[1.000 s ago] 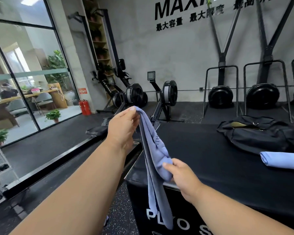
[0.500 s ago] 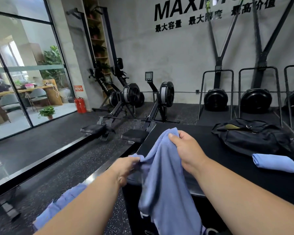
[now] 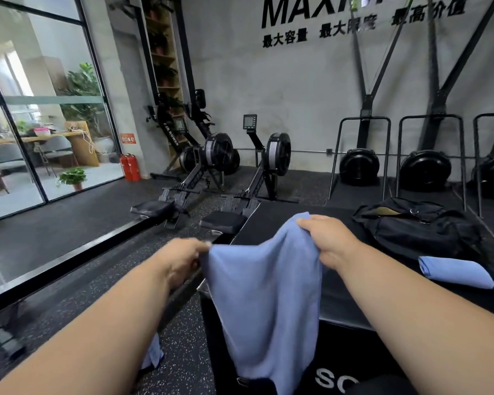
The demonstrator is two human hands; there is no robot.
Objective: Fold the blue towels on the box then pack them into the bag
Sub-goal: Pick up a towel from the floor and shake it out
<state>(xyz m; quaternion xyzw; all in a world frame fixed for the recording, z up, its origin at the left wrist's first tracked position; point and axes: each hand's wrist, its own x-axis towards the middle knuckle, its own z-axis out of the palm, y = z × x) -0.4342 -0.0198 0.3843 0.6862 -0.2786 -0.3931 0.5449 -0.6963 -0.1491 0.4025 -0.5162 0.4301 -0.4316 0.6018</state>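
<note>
A blue towel (image 3: 264, 295) hangs spread in front of the black box (image 3: 340, 297), over its near left corner. My left hand (image 3: 183, 259) pinches its upper left corner. My right hand (image 3: 327, 238) grips the upper right corner, held a little higher. A second blue towel (image 3: 455, 270), folded, lies on the box top at the right. Behind it sits the black bag (image 3: 419, 226), its top unzipped. Another bit of blue cloth (image 3: 153, 352) shows below my left forearm, near the floor.
Two rowing machines (image 3: 211, 178) stand on the dark rubber floor just beyond the box's far left corner. Black fan machines with metal frames (image 3: 360, 166) line the back wall. A glass wall (image 3: 40, 124) runs along the left side.
The towel has gone from a hanging bunch to a spread sheet. My left hand dropped low and left; my right hand rose to the other top corner, and the hands pulled apart.
</note>
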